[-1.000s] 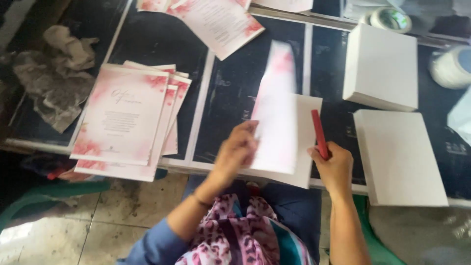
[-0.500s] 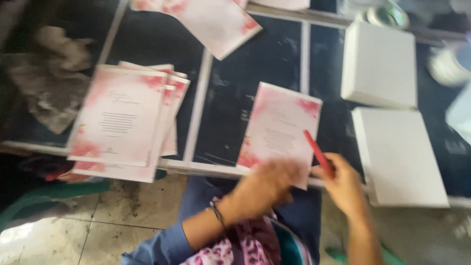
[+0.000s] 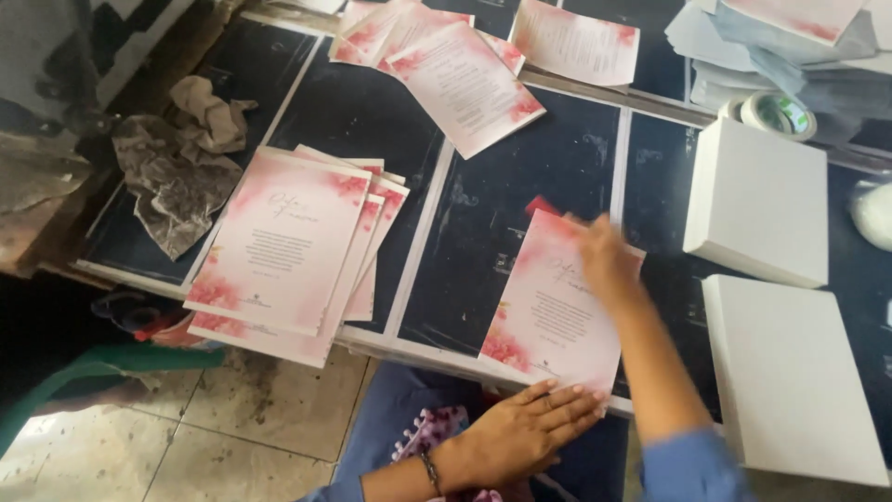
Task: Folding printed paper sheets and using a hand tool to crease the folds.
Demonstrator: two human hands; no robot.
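Observation:
A pink floral printed card (image 3: pixel 548 311) lies face up at the near edge of the dark table (image 3: pixel 483 214). My left hand (image 3: pixel 530 428) rests flat, fingers spread, on the card's near edge. My right hand (image 3: pixel 604 260) is blurred and presses down on the card's upper right part. A bit of a red tool (image 3: pixel 542 206) shows just beyond the card's top edge; whether my right hand holds it I cannot tell. To the left sits a fanned stack of the same pink cards (image 3: pixel 293 246).
Two white boards lie at the right, one (image 3: pixel 757 200) farther, one (image 3: pixel 790 372) nearer. More pink cards (image 3: pixel 465 79) are scattered at the back. A tape roll (image 3: pixel 776 113) and crumpled rags (image 3: pixel 181 163) sit at the table's ends. A green chair (image 3: pixel 102 367) stands below left.
The sheet that my left hand held up on edge now lies flat, face up. My right hand moved from the near edge up onto the card. My left hand dropped to its near edge.

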